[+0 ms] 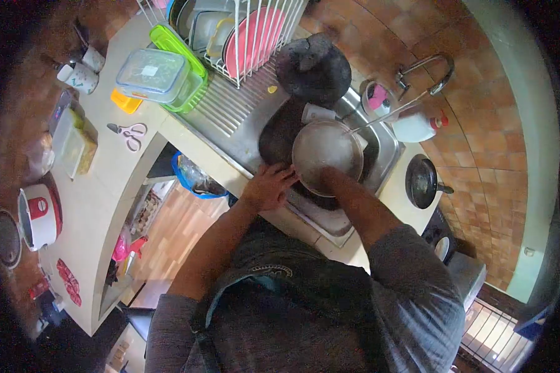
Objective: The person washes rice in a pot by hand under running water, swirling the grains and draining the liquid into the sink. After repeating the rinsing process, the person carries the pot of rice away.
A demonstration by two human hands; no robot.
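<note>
A round metal pot [322, 149] full of cloudy, whitish liquid sits in the sink basin [389, 146]. A thin stream of water runs from the tap [442, 65] to the pot's far edge. My right hand [331, 180] reaches over the near rim into the pot, its fingers hidden in the liquid. At the pot's left rim, my left hand [269, 186] has its fingers stretched out, fingertips right at the edge. Behind the pot, a white cup [317, 113] lies in the sink. A blackened wok [313, 69] rests by the basin's far side.
Left of the basin, a dish rack [238, 81] holds plates and containers above the ribbed drainboard [230, 112]. Plastic containers [152, 74], scissors [129, 133] and a rice cooker [38, 214] stand along the left counter. To the right are a soap bottle [414, 127] and a frying pan [421, 180].
</note>
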